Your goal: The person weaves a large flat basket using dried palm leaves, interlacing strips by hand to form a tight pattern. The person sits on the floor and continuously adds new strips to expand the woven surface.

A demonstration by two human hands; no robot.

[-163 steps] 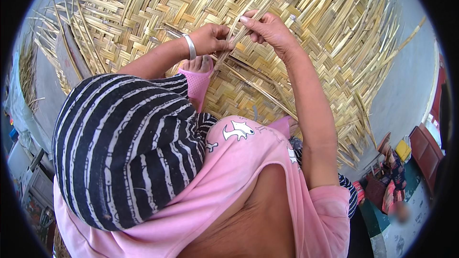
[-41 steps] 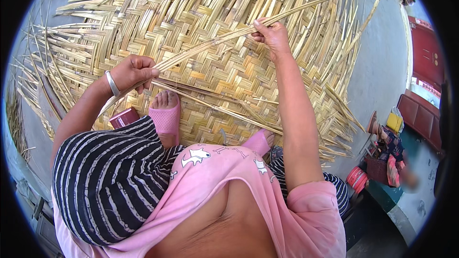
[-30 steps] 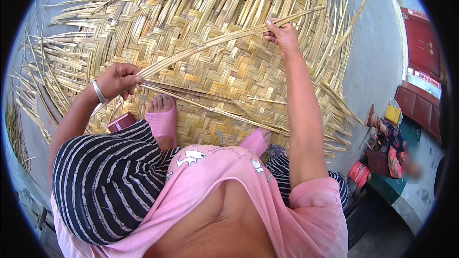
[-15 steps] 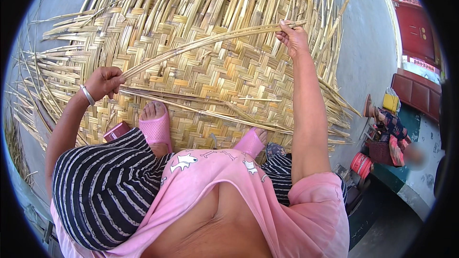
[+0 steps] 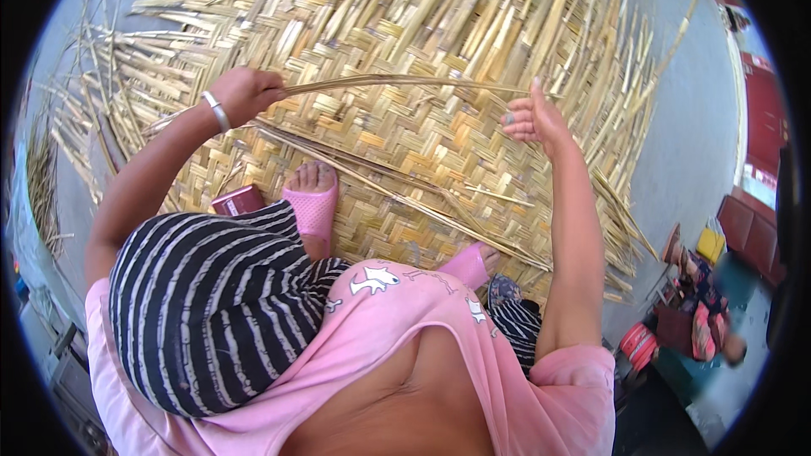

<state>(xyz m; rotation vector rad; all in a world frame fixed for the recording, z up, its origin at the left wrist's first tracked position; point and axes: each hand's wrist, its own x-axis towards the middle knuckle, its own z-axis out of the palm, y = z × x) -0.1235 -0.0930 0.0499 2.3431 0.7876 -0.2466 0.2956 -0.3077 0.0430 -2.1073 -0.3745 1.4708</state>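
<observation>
My left hand is closed round one end of a few long, thin split-reed strips, held above a woven reed mat. The strips arch slightly across to the right. At their far end is my right hand, its thumb raised beside the strips and its fingers stretched out, not wrapped round them. Long loose reed strips lie across the mat below my hands. Many unwoven reed ends fan out from the mat's far and left sides.
My feet in pink slippers stand on the mat. Close to the left one lies a small dark red box. Off to the right are a seated person, a yellow container and a red round item. Grey floor borders the mat.
The view has shifted. My left hand has moved right and up with the strips, which now run more level. The right hand's pinch on their far end has loosened, its fingers now stretched out.
</observation>
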